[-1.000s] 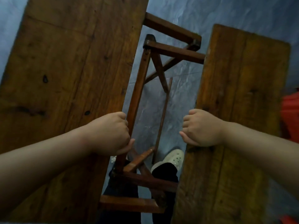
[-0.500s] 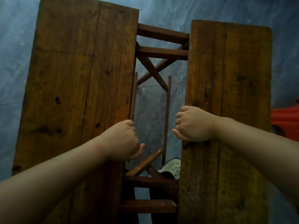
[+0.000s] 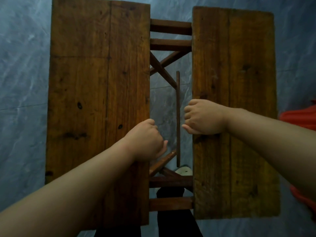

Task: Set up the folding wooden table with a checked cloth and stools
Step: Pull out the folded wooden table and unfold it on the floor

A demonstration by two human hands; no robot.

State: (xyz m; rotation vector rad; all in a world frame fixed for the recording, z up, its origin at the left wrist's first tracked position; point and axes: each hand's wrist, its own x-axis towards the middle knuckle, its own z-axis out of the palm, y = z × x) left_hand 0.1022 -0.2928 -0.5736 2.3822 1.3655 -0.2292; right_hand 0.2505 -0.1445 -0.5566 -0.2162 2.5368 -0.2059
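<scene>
The table is seen from straight above, standing on a grey marbled floor. Its top is in two halves, a left board and a right board, which lie flat and parallel with a gap between them.

The left hand grips the inner edge of the left board, nearer its near end than its far end. Its fingers are curled over the edge and down into the gap, and the thumb tip shows at the side. The right hand grips the inner edge of the right board about halfway along. Its fingers are curled tight over that edge, knuckles facing the gap. Both forearms lie over the boards.

Through the gap the frame shows. Two far rails cross between the boards at the far end, with crossed braces just below them. A thin slat runs lengthwise down the gap, closer to the right board. Two near rails cross at the near end.

A pale shoe and dark trousers show under the near rails. An orange thing sits off the right board's outer edge, cut by the picture's edge; what it is cannot be told.
</scene>
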